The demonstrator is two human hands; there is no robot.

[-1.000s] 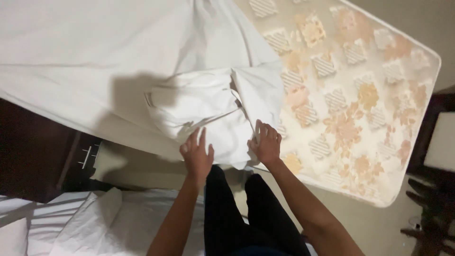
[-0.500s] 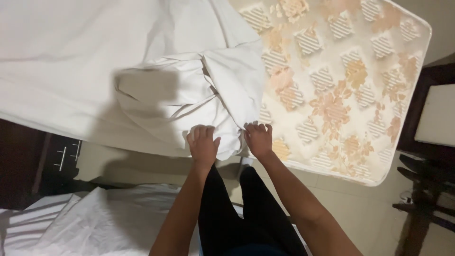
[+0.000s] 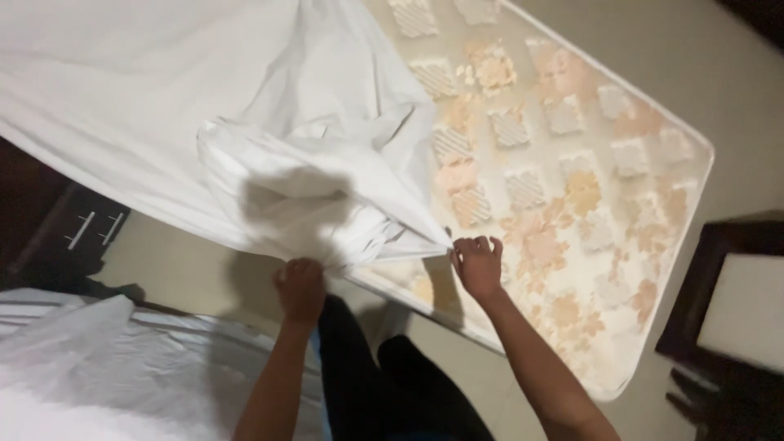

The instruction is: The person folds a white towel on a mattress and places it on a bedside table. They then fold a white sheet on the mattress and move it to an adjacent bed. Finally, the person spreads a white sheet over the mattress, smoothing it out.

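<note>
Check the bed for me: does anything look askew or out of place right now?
Yes. The white cotton sheet covers only the left part of the floral-patterned mattress; its corner is bunched into a crumpled heap near the edge. The left hand and right hand both grip that bunched edge. The mattress's right part lies bare.

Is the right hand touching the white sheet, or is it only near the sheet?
Touching. In the head view the right hand pinches a pulled-out corner of the white sheet at its fingertips, just above the patterned mattress; no gap shows between them.
</note>
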